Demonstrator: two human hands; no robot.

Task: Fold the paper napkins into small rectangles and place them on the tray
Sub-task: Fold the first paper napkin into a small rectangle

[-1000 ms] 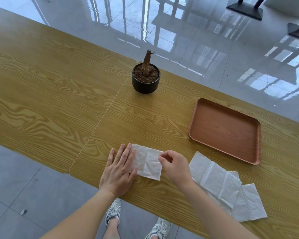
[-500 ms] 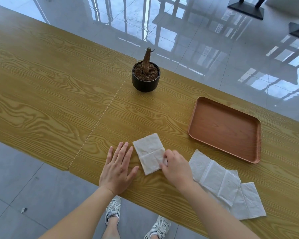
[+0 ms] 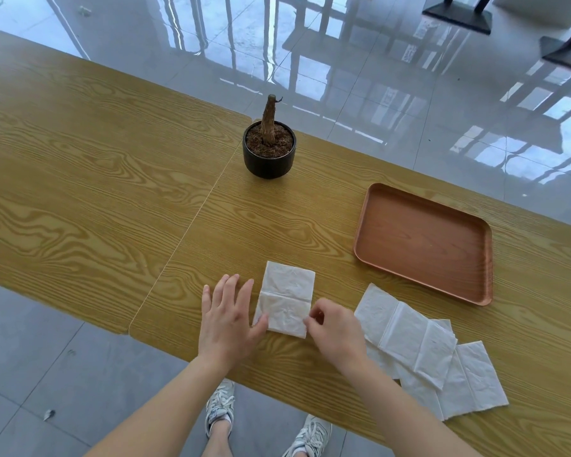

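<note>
White paper napkin [image 3: 285, 300], part-folded w/ one crease across its middle, lies flat near table [image 3: 89, 179] front edge betw. both hands: left hand [image 3: 227, 316] flat, fingers spread, thumb touching napkin's near-left corner; right hand [image 3: 333, 331] pinching near-right corner betw. thumb and fingertips. Step judged: mid-fold on first napkin; next move prob. needs near half lifted, laid over along crease, edges matched and pressed; tray [image 3: 424, 206] holds nothing yet, unfolded napkins [image 3: 419, 351] lie overlapped just right of right hand. Surface: yellow wood-grain laminate, seam running past potted stump [image 3: 269, 150]; room has glossy grey tile floor w/ window reflections.
</note>
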